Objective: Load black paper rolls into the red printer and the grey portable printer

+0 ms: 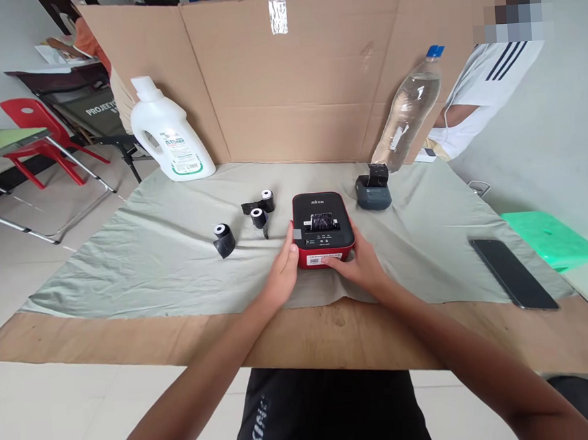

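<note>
A red box-shaped device with a black top (322, 208), which looks like a small printer, sits at the middle of the cloth. Dark shiny material shows at the slot in its top. My left hand (283, 266) presses along its left side, fingers together. On its right side my right hand (361, 261) grips it, the thumb over the white label on the front. To the left lie three small rolls of black material: one roll (224, 240) nearer me, another roll (259, 218) and a third roll (267, 199) close together. A small dark grey device (373, 195) with a black strip stands to the right.
Cardboard (288, 127) stands along the back. A white jug (172, 138) leans at the back left, and a clear water bottle (409, 110) tilts at the back right. A phone (514, 273) lies near the right edge, beside a green stool (554, 237). A person's white sleeve shows behind.
</note>
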`<act>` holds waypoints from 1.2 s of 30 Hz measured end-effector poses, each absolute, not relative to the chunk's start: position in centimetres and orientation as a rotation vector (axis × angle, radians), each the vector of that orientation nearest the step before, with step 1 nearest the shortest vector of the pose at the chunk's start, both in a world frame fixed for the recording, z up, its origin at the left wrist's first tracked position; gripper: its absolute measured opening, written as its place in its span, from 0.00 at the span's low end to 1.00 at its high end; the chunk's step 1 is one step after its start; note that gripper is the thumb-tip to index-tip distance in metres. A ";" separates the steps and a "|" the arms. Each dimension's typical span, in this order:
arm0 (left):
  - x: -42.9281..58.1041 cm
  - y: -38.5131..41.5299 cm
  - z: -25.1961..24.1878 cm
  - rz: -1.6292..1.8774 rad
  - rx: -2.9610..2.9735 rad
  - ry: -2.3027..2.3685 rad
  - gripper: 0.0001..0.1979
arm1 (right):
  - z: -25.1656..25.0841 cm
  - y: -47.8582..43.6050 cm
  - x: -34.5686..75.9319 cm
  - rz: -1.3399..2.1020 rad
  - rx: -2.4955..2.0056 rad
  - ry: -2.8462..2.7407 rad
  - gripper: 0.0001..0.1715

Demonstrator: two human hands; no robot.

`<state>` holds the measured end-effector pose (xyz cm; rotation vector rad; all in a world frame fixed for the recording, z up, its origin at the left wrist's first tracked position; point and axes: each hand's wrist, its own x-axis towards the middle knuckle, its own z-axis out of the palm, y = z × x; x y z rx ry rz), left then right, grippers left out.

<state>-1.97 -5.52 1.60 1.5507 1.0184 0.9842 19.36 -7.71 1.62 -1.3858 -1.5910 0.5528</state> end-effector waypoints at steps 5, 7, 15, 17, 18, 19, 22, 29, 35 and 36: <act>-2.0 -5.0 1.5 0.985 1.586 0.996 0.31 | 1.5 -7.6 19.0 0.575 -1.418 -1.586 0.60; -2.2 -5.2 1.7 1.064 1.651 1.046 0.30 | 1.3 -7.8 19.0 0.526 -1.413 -1.603 0.63; -3.0 -6.0 1.3 1.360 2.259 1.209 0.17 | 0.8 -7.9 20.0 0.216 -1.259 -1.778 0.50; -2.8 -5.9 1.2 1.434 2.331 1.188 0.17 | 0.8 -7.7 20.5 0.172 -1.231 -1.817 0.47; -2.7 -5.8 1.2 1.459 2.361 1.182 0.18 | 0.7 -7.6 20.8 0.155 -1.219 -1.833 0.46; -2.6 -5.7 1.3 1.471 2.381 1.184 0.18 | 0.7 -7.5 21.0 0.147 -1.208 -1.850 0.45; -2.4 -5.5 1.5 1.468 2.404 1.248 0.19 | 0.8 -7.2 21.6 0.164 -1.178 -1.881 0.45; -2.4 -4.4 1.2 1.427 2.452 1.314 0.20 | 1.4 -7.0 21.7 0.163 -1.196 -1.892 0.45; -2.7 -4.8 0.5 1.460 2.432 1.235 0.20 | 2.0 -7.2 21.9 0.217 -1.218 -1.859 0.39; -2.7 -4.9 0.5 1.475 2.434 1.235 0.20 | 2.3 -7.2 22.1 0.263 -1.217 -1.828 0.37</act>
